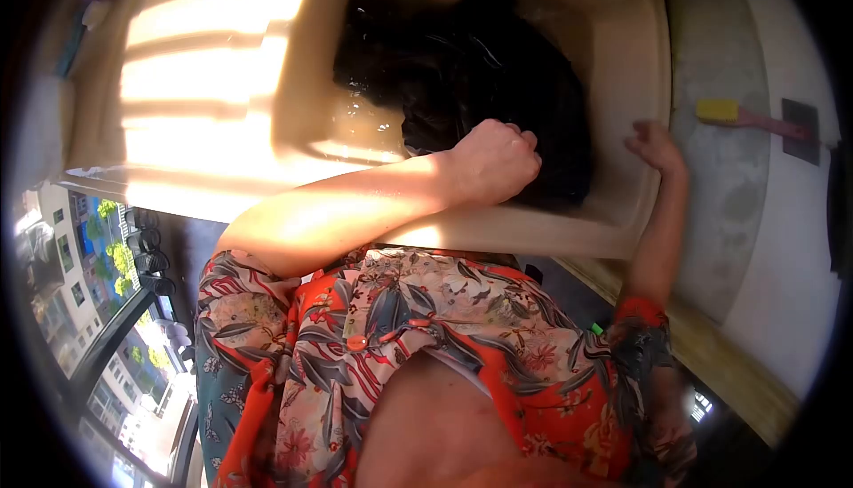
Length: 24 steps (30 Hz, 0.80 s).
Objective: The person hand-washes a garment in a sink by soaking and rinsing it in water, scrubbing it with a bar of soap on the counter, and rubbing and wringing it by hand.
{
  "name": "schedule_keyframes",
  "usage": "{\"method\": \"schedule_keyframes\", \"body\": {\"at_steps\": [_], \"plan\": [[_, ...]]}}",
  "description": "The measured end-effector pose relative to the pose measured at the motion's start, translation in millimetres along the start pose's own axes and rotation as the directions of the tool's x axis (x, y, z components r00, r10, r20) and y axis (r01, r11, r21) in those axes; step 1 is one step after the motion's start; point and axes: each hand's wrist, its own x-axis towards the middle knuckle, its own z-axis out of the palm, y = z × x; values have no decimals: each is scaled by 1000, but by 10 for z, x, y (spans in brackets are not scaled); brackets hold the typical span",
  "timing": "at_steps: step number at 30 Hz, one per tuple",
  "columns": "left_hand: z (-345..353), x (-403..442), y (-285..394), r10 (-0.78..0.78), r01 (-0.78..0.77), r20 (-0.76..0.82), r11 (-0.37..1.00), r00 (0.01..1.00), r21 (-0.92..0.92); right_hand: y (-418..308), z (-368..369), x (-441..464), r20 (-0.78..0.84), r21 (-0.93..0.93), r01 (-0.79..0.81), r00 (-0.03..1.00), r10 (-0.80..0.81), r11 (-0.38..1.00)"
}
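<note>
In the head view, a wet, crumpled mass of black fabric (533, 79) lies in the deep part of a smooth beige basin (633, 52), with shallow, glinting water (351, 115) around its left side. The left hand (498, 161) is curled into a fist over the near edge of the fabric, its forearm crossing the basin's front rim; whether the fingers pinch any of the cloth cannot be told. The right hand (656, 146) is apart from the fabric, in front of the basin's right wall, its fingers loosely bent and holding nothing visible. Right of the basin, a brush with a yellow head and pink handle (746, 117) lies across a grey and white ledge (720, 212), its handle end over a dark rectangular patch (802, 150). Sunlight stripes the basin's left part.
</note>
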Motion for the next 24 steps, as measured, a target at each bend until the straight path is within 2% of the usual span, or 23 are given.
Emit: {"method": "schedule_keyframes", "body": {"at_steps": [2,3,4,5,6,7,8,9,11,14,15,17,20,23,24], "plan": [[56,-31,15,28,-31,106,999,994,26,-215,153,-63,-33,-297,-23,999,13,955],[23,-55,18,49,-51,98,999,994,12,-576,360,-61,-18,-99,137,990,-140,986],[-49,-69,26,71,-71,90,997,993,0,-959,671,-15,-41,105,293,956,-290,950],[-86,-80,39,92,-91,81,996,992,-15,-1112,1000,79,158,277,285,928,-336,918],[-86,-96,45,68,-65,122,998,990,-24,-1216,1285,185,332,439,243,851,-407,865],[-83,-107,47,46,-42,162,999,986,-28,-1137,1564,235,499,348,227,777,-384,910],[-66,-107,44,24,-19,200,999,979,-27,-1119,1597,216,621,-23,375,732,-280,927],[-51,-93,38,16,-10,203,999,979,-32,-962,1527,237,616,-301,348,782,-97,888],[-10,-57,49,4,8,196,998,981,-60,-702,1113,112,522,-445,219,851,53,868],[-14,-34,103,74,-55,155,991,985,-124,-488,717,-157,495,-528,154,855,155,835],[-1,-46,129,83,-62,169,990,982,-129,-518,699,-276,451,-540,89,870,199,837],[36,-51,178,98,-73,199,989,975,-132,-456,657,-354,481,-479,18,842,244,878],[31,-80,152,119,-101,193,990,974,-96,-352,622,-496,606,-248,146,794,36,958],[36,-112,154,149,-150,75,989,986,7,-185,767,-465,550,-402,345,832,-77,849],[20,-108,151,146,-146,46,989,988,-12,-160,753,-436,450,-279,187,892,-44,942]]}}
